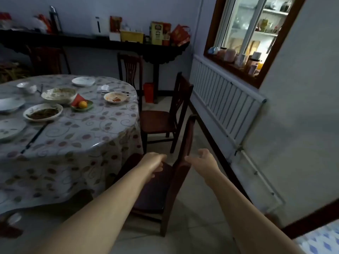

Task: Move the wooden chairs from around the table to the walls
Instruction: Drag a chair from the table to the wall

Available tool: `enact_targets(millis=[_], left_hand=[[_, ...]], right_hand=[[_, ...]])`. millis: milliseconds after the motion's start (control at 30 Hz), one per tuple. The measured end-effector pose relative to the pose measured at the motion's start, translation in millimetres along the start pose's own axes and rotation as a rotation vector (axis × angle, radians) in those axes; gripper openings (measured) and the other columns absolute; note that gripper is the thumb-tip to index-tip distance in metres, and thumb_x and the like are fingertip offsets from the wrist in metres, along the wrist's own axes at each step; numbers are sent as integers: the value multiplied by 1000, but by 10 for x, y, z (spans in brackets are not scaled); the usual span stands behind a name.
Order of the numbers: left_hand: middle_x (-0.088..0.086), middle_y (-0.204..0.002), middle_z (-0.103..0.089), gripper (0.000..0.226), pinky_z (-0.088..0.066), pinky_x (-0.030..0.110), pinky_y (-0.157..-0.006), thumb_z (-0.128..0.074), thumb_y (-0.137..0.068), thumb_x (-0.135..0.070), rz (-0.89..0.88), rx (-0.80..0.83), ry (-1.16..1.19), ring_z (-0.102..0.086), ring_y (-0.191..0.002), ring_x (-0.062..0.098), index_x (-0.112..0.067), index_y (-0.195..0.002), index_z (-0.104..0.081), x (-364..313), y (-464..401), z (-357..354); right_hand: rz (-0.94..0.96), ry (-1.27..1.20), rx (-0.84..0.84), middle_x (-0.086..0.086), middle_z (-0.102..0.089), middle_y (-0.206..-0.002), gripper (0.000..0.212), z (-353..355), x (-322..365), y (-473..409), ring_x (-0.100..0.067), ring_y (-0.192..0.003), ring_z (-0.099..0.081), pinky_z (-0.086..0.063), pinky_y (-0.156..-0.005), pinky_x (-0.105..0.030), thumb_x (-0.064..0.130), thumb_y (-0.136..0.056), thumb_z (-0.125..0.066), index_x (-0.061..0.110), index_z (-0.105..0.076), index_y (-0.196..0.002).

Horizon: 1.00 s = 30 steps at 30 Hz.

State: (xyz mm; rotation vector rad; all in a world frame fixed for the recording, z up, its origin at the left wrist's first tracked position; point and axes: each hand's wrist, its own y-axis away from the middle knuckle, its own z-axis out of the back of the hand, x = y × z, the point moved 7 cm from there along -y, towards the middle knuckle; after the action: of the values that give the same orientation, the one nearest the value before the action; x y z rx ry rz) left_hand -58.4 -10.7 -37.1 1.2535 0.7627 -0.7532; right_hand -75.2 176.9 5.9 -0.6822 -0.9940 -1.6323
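The nearest dark wooden chair stands beside the round table, its back toward the radiator wall. My left hand hangs over the far part of its seat with fingers curled downward; whether they grip the seat is unclear. My right hand is at the chair's backrest, thumb and fingers spread around the back's edge without closing on it. A second wooden chair stands just beyond, also at the table. A third chair stands behind the table by the far wall, and another chair at the back left.
The table carries plates and bowls on a flowered cloth. A white radiator runs along the right wall under a window. A dark console shelf with boxes lines the far wall. A red bin stands below it.
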Motion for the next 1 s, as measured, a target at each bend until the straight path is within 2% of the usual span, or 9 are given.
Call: enact_targets(millis=[200,367,467,533,600,700,800,900,1000], left_hand=[[-1,-84,-57,11,-29,25,-58,-53,-92,-28,97,33,-36,-52,-71,11,-18,-90,-56,-246,-677,-507],[-1,-72,-54,21,-42,20,-54,-54,-92,-19,153,-23,-2,-51,-62,10,-18,-72,-55,-196,-1238,-766],[2,-75,-59,17,-42,20,-45,-54,-93,-24,241,-57,51,-54,-63,11,-12,-84,-62,-58,-1329,-876],[3,-72,-61,17,-41,13,-37,-54,-93,-22,280,-88,110,-55,-61,13,-10,-85,-63,21,-1382,-928],[3,-61,-62,21,-37,10,-31,-53,-93,-23,333,-112,144,-57,-52,12,-11,-78,-62,98,-1420,-971],[9,-79,-65,17,-39,17,-47,-51,-93,-25,386,-178,158,-57,-62,17,-12,-96,-63,202,-1479,-947],[16,-102,-61,44,-46,30,-74,-53,-92,-36,508,-235,154,-56,-87,26,-4,-122,-58,406,-1538,-890],[16,-85,-62,33,-42,51,-102,-60,-86,-38,661,-84,224,-59,-79,25,-9,-101,-64,599,-1496,-989],[20,-116,-66,45,-42,57,-100,-70,-75,-33,743,102,262,-62,-107,36,-4,-110,-66,720,-1449,-1098]], right_hand=[[-63,-15,52,-8,-51,-125,65,85,-23,-969,-18,-94,-47,-38,-75,-29,29,-81,-68,11,-38,-135],[-48,-13,149,-8,-58,-110,48,53,-74,-1731,-8,-68,-49,-40,-61,-21,20,-82,-66,6,-47,-124],[-43,2,189,-17,-57,-121,53,-35,-99,-2072,-23,-88,-58,-43,-80,-31,19,-81,-67,0,-46,-127],[-38,-14,245,-11,-60,-106,46,-151,-130,-2286,-19,-77,-57,-44,-76,-30,20,-80,-68,5,-49,-119],[-62,-16,284,-11,-64,-105,37,-267,-189,-2455,-24,-87,-62,-49,-78,-33,23,-77,-69,9,-52,-107],[-131,7,334,-7,-63,-108,52,-414,-286,-2561,-25,-98,-60,-46,-80,-34,35,-75,-69,10,-49,-117],[-189,-18,361,-11,-63,-115,64,-551,-353,-2618,-28,-102,-62,-50,-89,-40,39,-72,-69,8,-44,-123],[-236,-37,345,-18,-64,-113,64,-614,-396,-2627,-34,-99,-64,-53,-88,-48,35,-68,-69,5,-46,-119],[-268,-44,331,-20,-65,-109,53,-637,-423,-2623,-35,-92,-66,-58,-73,-45,23,-70,-65,4,-47,-116]])
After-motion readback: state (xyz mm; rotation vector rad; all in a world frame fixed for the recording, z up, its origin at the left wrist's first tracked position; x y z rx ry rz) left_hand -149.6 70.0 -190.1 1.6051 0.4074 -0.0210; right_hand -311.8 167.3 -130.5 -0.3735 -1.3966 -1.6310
